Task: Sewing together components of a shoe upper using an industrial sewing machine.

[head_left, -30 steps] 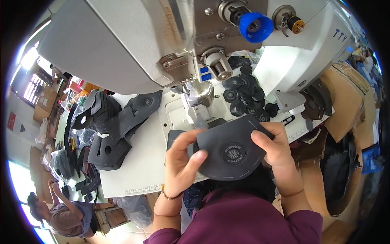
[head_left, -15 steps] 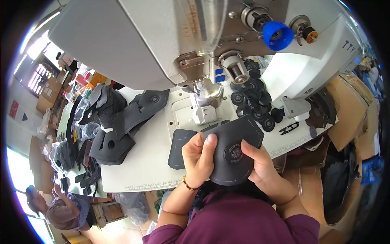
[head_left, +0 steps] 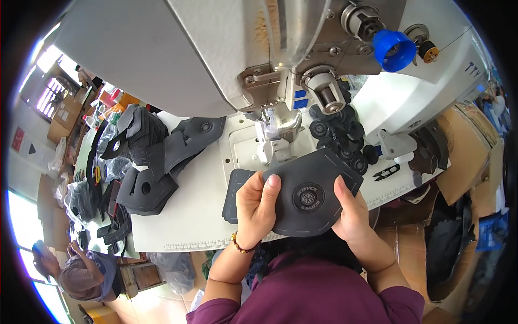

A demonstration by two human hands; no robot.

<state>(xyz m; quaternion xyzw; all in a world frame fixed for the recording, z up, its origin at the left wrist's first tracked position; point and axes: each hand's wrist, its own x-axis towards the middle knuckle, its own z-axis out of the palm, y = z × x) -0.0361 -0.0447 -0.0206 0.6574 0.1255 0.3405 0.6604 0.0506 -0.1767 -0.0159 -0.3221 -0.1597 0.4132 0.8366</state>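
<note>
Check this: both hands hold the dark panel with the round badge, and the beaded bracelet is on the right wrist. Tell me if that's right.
Not quite: the head view shows the beaded bracelet on the left wrist. The left hand and right hand do hold the dark panel with the round badge.

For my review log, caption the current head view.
Left hand and right hand hold a dark panel with a round emblem before a sewing machine, round black pieces nearby.

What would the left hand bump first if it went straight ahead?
Carrying its black panel, the left hand would probably meet the sewing machine, around its white lower parts; depth is unclear.
</note>
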